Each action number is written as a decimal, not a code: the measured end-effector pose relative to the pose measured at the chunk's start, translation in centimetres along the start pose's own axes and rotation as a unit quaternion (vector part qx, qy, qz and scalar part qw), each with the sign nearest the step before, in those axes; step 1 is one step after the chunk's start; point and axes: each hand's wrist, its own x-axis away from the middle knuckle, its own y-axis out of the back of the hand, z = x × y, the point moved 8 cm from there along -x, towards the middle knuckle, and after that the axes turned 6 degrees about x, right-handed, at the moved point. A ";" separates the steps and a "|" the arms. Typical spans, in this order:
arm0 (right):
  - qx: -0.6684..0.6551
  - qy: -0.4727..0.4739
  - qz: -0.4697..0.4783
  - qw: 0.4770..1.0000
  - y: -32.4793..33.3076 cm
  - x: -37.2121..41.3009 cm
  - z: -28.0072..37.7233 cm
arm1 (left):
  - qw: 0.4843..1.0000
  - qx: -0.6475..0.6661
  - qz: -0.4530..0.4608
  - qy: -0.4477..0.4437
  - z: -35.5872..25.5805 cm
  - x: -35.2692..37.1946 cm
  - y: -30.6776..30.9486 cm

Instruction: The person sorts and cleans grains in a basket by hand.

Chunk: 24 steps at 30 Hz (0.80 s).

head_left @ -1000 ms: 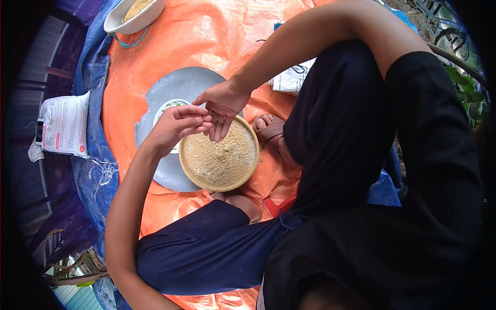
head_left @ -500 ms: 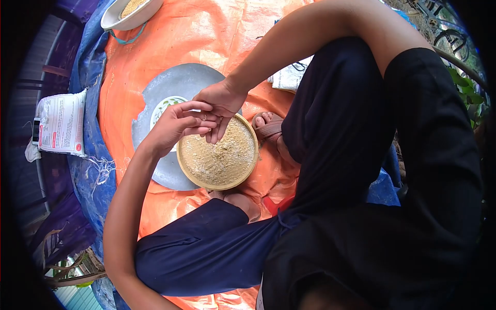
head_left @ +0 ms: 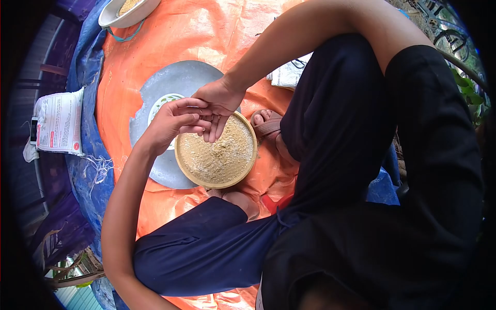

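Both of my hands are over a round yellow-rimmed basket (head_left: 254,158) heaped with pale, crumbly, grainy meal (head_left: 219,160). My right hand (head_left: 221,101) is palm up, its fingers stretched down toward the meal. From the other side my left hand (head_left: 175,120) reaches across, fingers slightly bent and apart, overlapping the right hand's fingers. Nothing can be made out in either hand. Under the basket's edge lies a grey metal sheet (head_left: 170,173) with a ragged edge. A white plate with green leaf patterns (head_left: 164,101) sits on it, partly hidden by my left hand.
An orange tarp (head_left: 170,41) covers the ground, with a blue tarp (head_left: 85,175) along its left side. A white basin (head_left: 135,13) holding grain stands at the top. At left lies a printed white sack (head_left: 61,123). My sandalled foot (head_left: 267,124) is beside the basket.
My left hand's fingers have shifted slightly against the right hand's. The whole view has moved a little; the basket and sheet look the same.
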 end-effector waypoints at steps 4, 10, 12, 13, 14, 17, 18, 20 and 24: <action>0.002 -0.003 0.001 1.000 -0.2 0.1 -0.1 | 1.000 -0.004 -0.027 -0.006 -0.6 0.2 0.0; -0.021 -0.010 0.003 1.000 -0.3 0.2 0.2 | 0.991 -0.100 -0.078 -0.052 -1.5 0.3 1.2; -0.038 -0.015 0.007 0.999 -0.4 0.2 0.2 | 0.982 -0.142 -0.100 -0.076 -1.8 0.2 1.7; -0.036 -0.010 0.005 0.999 -0.4 0.1 0.2 | 0.980 -0.143 -0.106 -0.086 -2.0 0.2 1.7; -0.035 -0.004 0.003 0.999 -0.3 0.0 0.3 | 0.978 -0.144 -0.113 -0.096 -2.3 0.3 1.5; -0.009 0.006 0.004 1.000 -0.6 0.2 0.6 | 0.958 -0.213 -0.126 -0.146 -2.6 0.1 1.8; 0.003 0.008 0.007 1.000 -0.7 0.3 0.7 | 0.946 -0.247 -0.129 -0.166 -2.8 0.1 1.7; -0.018 0.009 -0.002 1.000 -0.7 0.6 0.9 | 0.906 -0.346 -0.140 -0.199 -3.4 0.6 1.1; -0.043 0.022 -0.015 0.999 -0.3 0.6 1.2 | 0.826 -0.488 -0.135 -0.249 -4.1 1.5 -0.5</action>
